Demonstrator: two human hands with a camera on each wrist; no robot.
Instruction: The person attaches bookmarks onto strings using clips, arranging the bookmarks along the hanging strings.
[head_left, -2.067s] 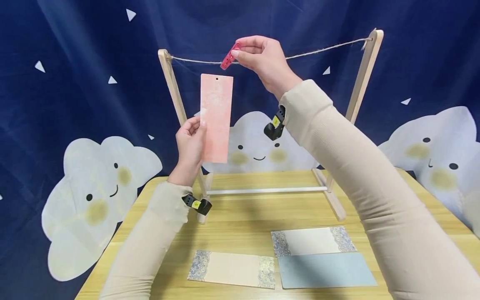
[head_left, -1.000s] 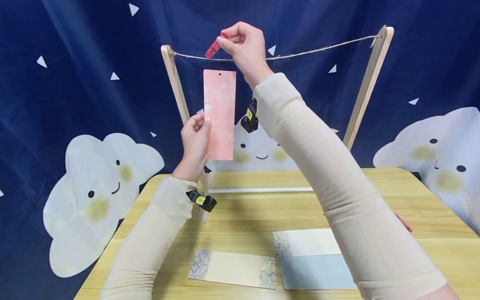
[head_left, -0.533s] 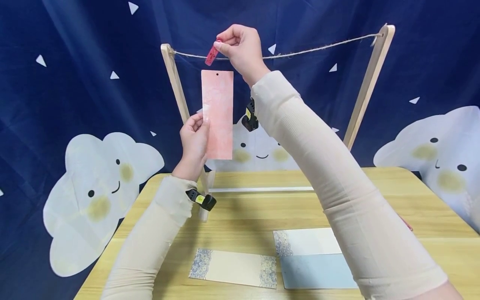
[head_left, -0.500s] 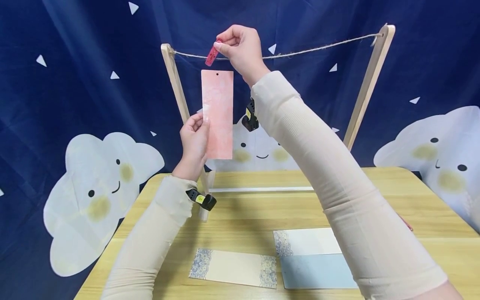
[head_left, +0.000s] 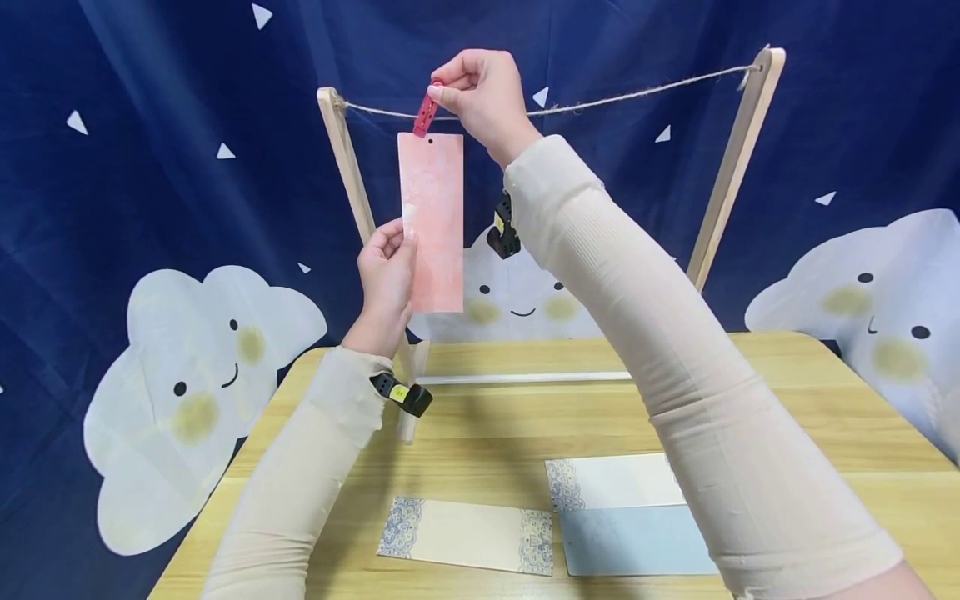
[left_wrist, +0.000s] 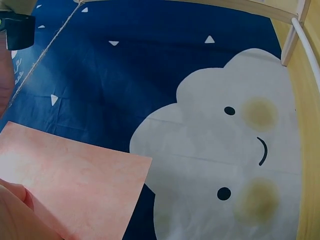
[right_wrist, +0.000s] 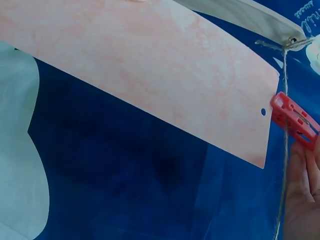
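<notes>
My left hand (head_left: 386, 271) pinches the left edge of a pink bookmark-like card (head_left: 435, 225), holding it upright with a small punched hole near its top. Above it my right hand (head_left: 483, 100) pinches a red clothespin (head_left: 426, 112) between thumb and fingers. The clothespin crosses in front of the twine (head_left: 585, 107), and its tip meets the card's top edge beside the hole. From the right wrist view, the clothespin (right_wrist: 295, 120) lies over the twine with its end right at the corner of the card (right_wrist: 165, 65). In the left wrist view the card (left_wrist: 75, 170) fills the lower left.
The twine runs between two wooden posts, left (head_left: 345, 158) and right (head_left: 738, 167), of a stand on the table (head_left: 480, 417). On the table lie two lace-patterned cards, left (head_left: 468, 535) and right (head_left: 615, 482), and a light blue card (head_left: 630, 540). A dark blue cloud-print curtain hangs behind.
The pink card has risen slightly, and the clothespin has come down from above the card to its top edge. The right hand moved left and up earlier, then settled by the twine.
</notes>
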